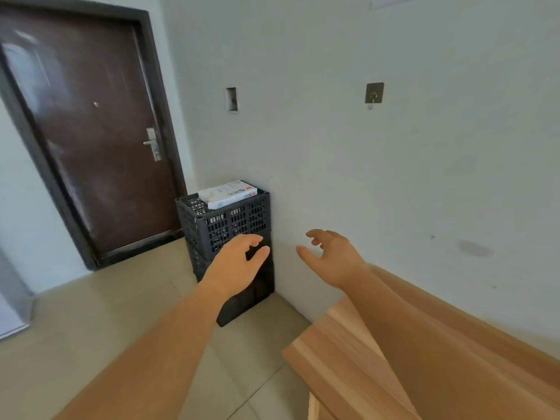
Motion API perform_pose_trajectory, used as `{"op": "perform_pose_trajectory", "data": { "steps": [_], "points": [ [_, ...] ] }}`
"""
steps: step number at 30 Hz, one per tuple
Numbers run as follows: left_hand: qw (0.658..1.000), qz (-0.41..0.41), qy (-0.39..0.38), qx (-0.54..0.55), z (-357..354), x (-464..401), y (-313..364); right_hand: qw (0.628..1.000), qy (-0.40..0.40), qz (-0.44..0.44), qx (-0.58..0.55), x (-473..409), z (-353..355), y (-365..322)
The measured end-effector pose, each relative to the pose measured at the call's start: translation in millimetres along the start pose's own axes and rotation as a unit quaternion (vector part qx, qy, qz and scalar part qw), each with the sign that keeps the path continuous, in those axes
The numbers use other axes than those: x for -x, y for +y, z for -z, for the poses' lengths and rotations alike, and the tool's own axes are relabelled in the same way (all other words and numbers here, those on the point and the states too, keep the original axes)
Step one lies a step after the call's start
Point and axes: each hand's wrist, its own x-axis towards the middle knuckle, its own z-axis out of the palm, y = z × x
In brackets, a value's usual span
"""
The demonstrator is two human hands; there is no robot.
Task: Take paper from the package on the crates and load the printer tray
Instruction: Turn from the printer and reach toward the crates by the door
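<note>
Head cam looks down into a room corner. Black plastic crates (pixel 230 234) are stacked against a pale, smooth wall (pixel 363 177), all perforated grid sides and boxy shape. On top of the upper crate sits the paper pack (pixel 228 194), a flat white rectangular wrap with some red and grey print, lying toward the wall side of the crate top. Looks glossy-ish, but the print is too blurry to read.

Both arms are stretched out toward the stack. The left hand (pixel 239 262) is spread with fingers loosely curved, holding nothing, and it overlaps the front of the crates in the picture; can't tell if it's actually touching them. The right hand (pixel 330 256) is also spread wide, thumb out, fingers relaxed, empty, hanging in front of the wall just right of the crates.

Bottom right there's a light wood-grain tabletop (pixel 348 359), squared-off edge, smooth laminate look. Floor is beige tile (pixel 91 313) with thin grout lines. To the left, a dark brown door (pixel 91 131) with a metal lever handle (pixel 151 144). A small square metal hook (pixel 374 93) is stuck on the wall.
</note>
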Motion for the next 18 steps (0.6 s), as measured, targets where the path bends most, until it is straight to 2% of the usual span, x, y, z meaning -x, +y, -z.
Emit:
{"op": "perform_pose_trajectory", "data": {
  "steps": [6, 18],
  "points": [
    [0.998, 0.036, 0.036, -0.019, 52.2, -45.2, -98.8, 0.998, -0.039, 0.043, -0.017, -78.3, -83.8, -61.5],
    [0.998, 0.057, 0.038, -0.013, 152.9, -155.7, -281.9, 0.995, -0.072, 0.072, 0.009, -233.2, -243.3, -180.1]
  ]
}}
